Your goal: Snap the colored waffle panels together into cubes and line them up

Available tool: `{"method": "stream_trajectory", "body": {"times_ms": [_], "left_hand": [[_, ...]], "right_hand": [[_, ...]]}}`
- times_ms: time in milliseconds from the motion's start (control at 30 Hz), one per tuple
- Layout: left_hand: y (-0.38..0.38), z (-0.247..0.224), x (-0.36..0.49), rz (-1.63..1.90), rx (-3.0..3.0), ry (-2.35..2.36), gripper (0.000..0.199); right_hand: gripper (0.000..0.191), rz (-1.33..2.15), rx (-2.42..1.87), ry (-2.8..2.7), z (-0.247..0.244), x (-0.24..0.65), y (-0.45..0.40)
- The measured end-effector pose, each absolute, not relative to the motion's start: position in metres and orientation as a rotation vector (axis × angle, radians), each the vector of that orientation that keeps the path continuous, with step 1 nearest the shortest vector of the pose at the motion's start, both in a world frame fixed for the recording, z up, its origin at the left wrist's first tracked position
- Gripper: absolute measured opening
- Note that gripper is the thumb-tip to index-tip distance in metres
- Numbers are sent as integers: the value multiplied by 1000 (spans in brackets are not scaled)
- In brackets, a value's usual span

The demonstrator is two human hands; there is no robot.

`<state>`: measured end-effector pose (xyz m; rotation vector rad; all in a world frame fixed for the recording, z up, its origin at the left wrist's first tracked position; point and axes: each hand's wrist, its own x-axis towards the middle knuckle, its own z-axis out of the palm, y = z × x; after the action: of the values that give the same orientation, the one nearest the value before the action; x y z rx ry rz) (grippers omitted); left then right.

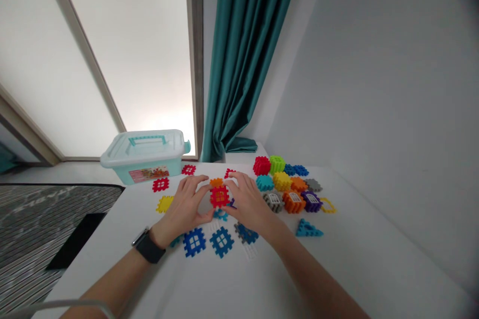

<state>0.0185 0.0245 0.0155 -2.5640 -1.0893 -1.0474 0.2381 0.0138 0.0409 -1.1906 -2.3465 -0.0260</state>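
A red toothed building tile with a window pattern [219,197] is held up between my two hands. My left hand [187,207], with a dark watch on its wrist, curves finger and thumb around the tile's left side. My right hand [249,204] pinches it from the right, top and bottom. An orange toothed piece [216,182] shows just above the red tile; whether they are joined, I cannot tell. Beneath my hands lie a dark blue window tile [194,242], a teal-blue window tile [222,242] and a partly covered blue tile [247,234].
Stacked toothed tiles stand on the right, among them orange [294,202], purple [312,201] and yellow [282,181] ones. A blue triangular piece [309,228] lies nearer. At the back left sits a lidded plastic box [149,154]. Red tiles [160,185] and a yellow tile [164,204] lie left.
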Motion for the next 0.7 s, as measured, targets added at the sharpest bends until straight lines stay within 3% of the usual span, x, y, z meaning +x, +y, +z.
{"method": "stream_trajectory", "body": {"times_ms": [533,700], "left_hand": [[79,21,81,-1216,-2689,-1176,43],[99,22,98,-1217,-2713,-1216,38]], "right_hand": [[57,-23,-1276,-2257,44,317,56],[41,13,-1291,-2198,51,348,73]]}}
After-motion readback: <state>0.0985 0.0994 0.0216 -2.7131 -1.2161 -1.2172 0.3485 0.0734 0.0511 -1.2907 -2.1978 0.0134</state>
